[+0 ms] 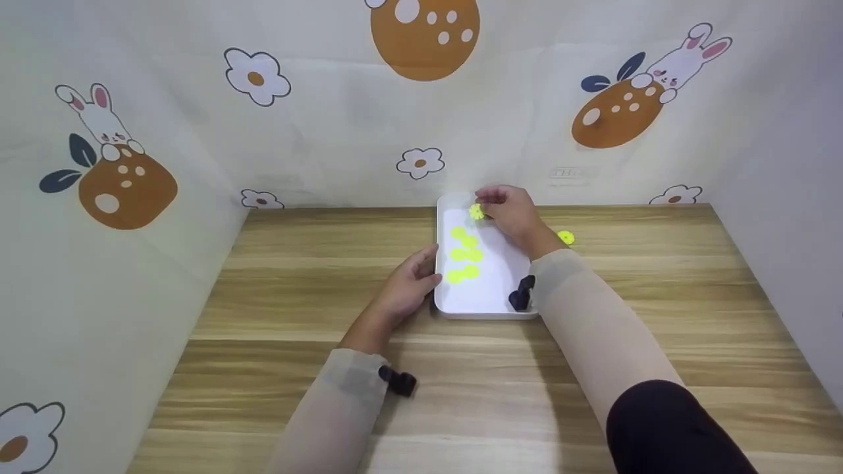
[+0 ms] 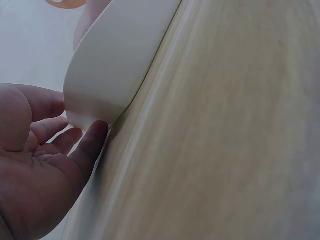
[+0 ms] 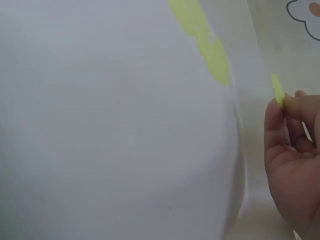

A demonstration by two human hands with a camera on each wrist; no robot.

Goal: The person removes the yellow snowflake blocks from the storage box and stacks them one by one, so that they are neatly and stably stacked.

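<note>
My right hand (image 1: 510,212) is over the far end of a white tray (image 1: 487,303), pinching a small yellow flower-shaped disc (image 1: 477,211) between thumb and fingers. In the right wrist view that yellow disc (image 3: 277,90) appears edge-on at the fingertips. Several more yellow pieces (image 1: 465,254) lie in the left half of the tray, some overlapping. Beside the tray's left wall is my left hand (image 1: 407,286), its fingertips and thumb touching the outside. The left wrist view shows the left thumb (image 2: 92,142) and fingers, loosely bent, against the tray's outer wall (image 2: 110,70).
Another yellow flower-shaped disc (image 1: 566,237) lies on the wooden table (image 1: 290,289) right of the tray, partly behind the right wrist. A patterned backdrop (image 1: 329,131) with rabbits and flowers rises behind the table. Small black devices (image 1: 398,380) sit on both wrists.
</note>
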